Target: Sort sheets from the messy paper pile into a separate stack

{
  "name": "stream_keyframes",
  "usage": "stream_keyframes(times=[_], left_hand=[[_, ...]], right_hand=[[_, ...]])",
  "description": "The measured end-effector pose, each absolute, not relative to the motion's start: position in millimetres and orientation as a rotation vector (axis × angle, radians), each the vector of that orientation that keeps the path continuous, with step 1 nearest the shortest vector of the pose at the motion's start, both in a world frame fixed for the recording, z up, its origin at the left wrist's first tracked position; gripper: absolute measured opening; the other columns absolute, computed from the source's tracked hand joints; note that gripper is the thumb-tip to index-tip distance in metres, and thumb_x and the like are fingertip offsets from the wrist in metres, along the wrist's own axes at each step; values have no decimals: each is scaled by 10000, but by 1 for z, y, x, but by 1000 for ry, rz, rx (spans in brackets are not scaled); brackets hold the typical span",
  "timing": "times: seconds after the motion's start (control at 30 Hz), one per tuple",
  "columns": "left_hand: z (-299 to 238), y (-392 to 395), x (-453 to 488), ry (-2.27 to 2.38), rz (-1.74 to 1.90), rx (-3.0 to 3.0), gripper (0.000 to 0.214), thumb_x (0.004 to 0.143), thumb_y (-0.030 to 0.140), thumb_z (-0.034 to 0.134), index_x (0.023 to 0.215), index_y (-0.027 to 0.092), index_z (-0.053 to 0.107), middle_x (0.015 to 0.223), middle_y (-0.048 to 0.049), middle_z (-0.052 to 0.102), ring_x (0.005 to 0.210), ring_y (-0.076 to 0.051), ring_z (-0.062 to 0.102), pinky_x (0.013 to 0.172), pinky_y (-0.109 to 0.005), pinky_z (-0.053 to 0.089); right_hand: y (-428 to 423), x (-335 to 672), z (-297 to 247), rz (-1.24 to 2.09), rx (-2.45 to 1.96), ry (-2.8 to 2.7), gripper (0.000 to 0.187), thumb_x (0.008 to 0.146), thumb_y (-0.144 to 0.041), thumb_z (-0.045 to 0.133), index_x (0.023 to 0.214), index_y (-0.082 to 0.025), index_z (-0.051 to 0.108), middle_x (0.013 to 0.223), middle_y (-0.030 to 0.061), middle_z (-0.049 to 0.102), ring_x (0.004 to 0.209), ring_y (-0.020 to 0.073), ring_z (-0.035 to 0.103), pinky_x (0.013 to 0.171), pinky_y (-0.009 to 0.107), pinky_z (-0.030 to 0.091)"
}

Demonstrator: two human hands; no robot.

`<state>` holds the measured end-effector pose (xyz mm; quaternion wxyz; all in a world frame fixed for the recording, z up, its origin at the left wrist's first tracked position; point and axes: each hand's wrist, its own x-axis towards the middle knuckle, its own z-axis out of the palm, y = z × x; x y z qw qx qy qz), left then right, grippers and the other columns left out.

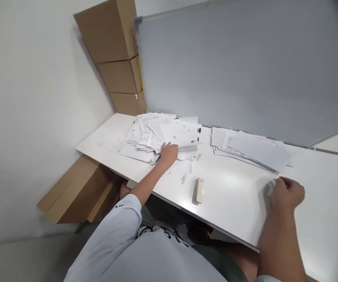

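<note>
A white-walled office corner: along a whiteboard (245, 66) runs a white surface (233, 203), and on it lies a loose heap of printed paper sheets (145, 135). The person's left hand (169, 153) rests at the heap's near edge, its fingers (165, 147) slightly apart on the top sheets, visibly gripping nothing. The right hand (286, 194), blurred, hangs above the surface further right; its fingers curl together, and whether they hold anything cannot be told. Just right of the heap sits a neater spread of sheets (249, 149). Torn paper scraps (183, 178) and a cream-coloured plastic device (198, 190) lie nearer the edge. Cardboard boxes (116, 51) stack in the corner behind.
</note>
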<state>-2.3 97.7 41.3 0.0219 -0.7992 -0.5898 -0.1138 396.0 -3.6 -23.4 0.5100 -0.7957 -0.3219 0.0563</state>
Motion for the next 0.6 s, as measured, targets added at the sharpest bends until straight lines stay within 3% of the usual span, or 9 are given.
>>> stream_keyframes(times=[0.13,0.27,0.33,0.47,0.6], left_hand=[[43,94,-7,-1750,-447,-2473,382,963,107,340,1223,146,617,1077,-113,726,1117,-212,639,1158,-429,300],[41,91,-10,-1626,-417,-2502,392,961,182,378,1289,152,591,1382,-105,586,1407,-285,397,1182,-490,256],[39,91,-10,-1619,-347,-2524,429,947,203,402,1345,145,553,1467,-92,507,1441,-321,331,1194,-533,217],[34,95,-7,-1627,-313,-2570,437,914,141,409,1315,144,584,1421,-100,556,1395,-295,413,1196,-530,215],[30,101,-4,-1649,-558,-2540,385,915,130,411,1222,166,639,1278,-101,663,1280,-264,538,1165,-501,269]], right_hand=[[-3,393,-18,135,-1915,-749,184,687,-297,508,793,-209,631,810,94,609,892,329,615,894,498,463],[-1,384,-11,116,-1891,-740,186,720,-255,491,815,-167,625,817,72,570,837,239,558,877,416,438],[-1,379,-5,136,-1861,-712,152,730,-222,493,806,-161,610,805,57,546,802,205,531,866,390,419],[0,377,6,225,-1845,-637,112,755,-164,471,797,-149,574,819,61,530,777,167,499,831,351,406],[3,386,1,200,-1882,-682,120,790,-175,462,828,-156,574,870,57,552,831,155,488,859,315,392]])
